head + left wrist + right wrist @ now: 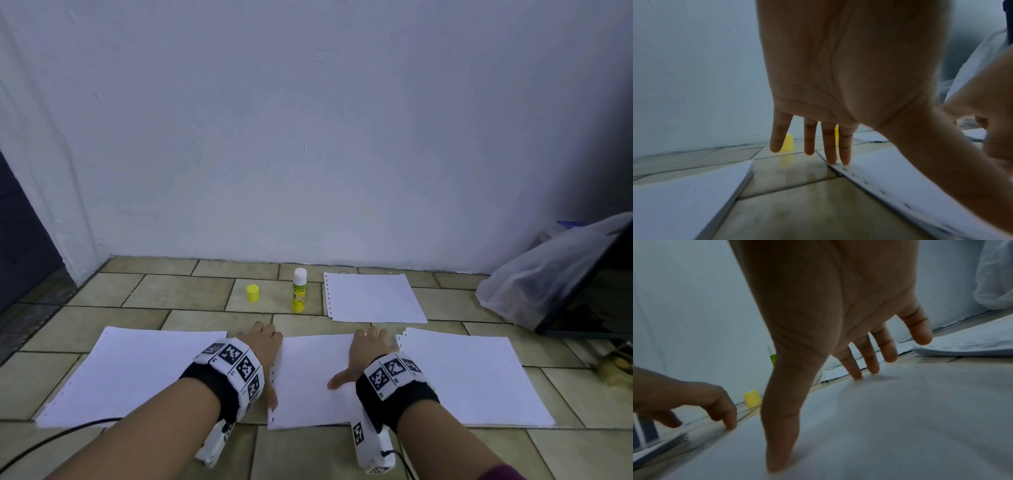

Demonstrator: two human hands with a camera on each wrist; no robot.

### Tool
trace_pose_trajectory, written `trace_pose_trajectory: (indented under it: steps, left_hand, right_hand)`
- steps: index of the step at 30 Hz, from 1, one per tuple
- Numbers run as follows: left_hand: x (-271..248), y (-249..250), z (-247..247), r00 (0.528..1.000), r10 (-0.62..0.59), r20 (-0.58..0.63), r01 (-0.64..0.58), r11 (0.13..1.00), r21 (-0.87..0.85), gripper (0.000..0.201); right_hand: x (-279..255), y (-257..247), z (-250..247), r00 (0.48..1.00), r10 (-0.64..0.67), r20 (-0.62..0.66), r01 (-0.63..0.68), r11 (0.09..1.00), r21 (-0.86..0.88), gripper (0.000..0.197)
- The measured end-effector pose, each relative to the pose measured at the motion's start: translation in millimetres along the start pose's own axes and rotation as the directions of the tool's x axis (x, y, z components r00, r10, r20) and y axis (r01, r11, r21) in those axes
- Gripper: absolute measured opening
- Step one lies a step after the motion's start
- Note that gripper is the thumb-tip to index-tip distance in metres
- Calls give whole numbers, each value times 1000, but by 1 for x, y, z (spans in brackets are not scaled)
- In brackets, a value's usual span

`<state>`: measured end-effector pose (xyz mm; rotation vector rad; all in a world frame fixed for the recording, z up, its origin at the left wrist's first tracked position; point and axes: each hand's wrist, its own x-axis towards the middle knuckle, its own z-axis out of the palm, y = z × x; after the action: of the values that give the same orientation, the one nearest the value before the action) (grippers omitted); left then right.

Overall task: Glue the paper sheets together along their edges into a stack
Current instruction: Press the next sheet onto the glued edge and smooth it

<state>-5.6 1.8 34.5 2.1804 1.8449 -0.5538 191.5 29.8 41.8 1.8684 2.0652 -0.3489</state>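
Fingers of both hands are lying straight and spread on the middle sheet (308, 377), pressing it flat against the tiled floor (178, 291). The left hand (265, 346) is holding nothing; its two inner fingertips (844, 160) are touching the punched edge of the sheet, while the other two are hovering over bare tile just off that edge, and the thumb is stretching back along the holes. The right hand (368, 349) is likewise unclenched, fingertips (856, 374) pressing near the far edge of the same sheet and the thumb splayed out flat on the paper toward the left hand.

Just outside the left hand, a paper stack (130, 373) is lying flat, apart from the middle sheet with a strip of tile between. Just outside the right hand, a second stack (472, 377) with ragged punched edges is sitting right beside the pressed sheet. Beyond the right fingertips, a single sheet (373, 298) is lying near the wall (308, 137). Between the two hands and farther out, the glue stick (298, 291) is standing upright, uncapped, and its yellow cap (252, 293) is resting beyond the left hand's fingers. A plastic bag (541, 274) is slumping well off past the right hand.
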Motion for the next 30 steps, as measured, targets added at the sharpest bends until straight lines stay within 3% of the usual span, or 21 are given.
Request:
trace_pose_trajectory:
  steps: [4,8,12,16,19,24,30]
  left_hand:
    - [-6,-5,-15,993,-3,116,12,997,-75,62]
    - [-13,0,-9,999,-25,-45,17,986,-165,46]
    - [-13,18,5,981,168,-95,-186,954,-235,68]
    - [-21,25,12,989,88,-118,-107,979,-173,73]
    - [-22,24,14,991,38,-127,-56,989,-136,77]
    - [-14,20,25,998,-62,-11,60,986,-157,116]
    - [-7,16,24,999,-39,29,42,995,-94,120]
  right_hand:
    - [-1,-3,5,990,-133,44,129,988,79,101]
    - [-7,-10,9,948,-312,65,310,950,35,102]
    - [-14,-30,11,883,-463,72,458,885,80,84]
    - [-12,-37,14,876,-483,-18,470,843,262,81]
    - [-12,-40,17,875,-482,-33,479,855,201,86]
    - [-14,-55,14,878,-472,86,465,881,85,90]
    - [-7,-63,17,850,-518,102,509,855,100,90]
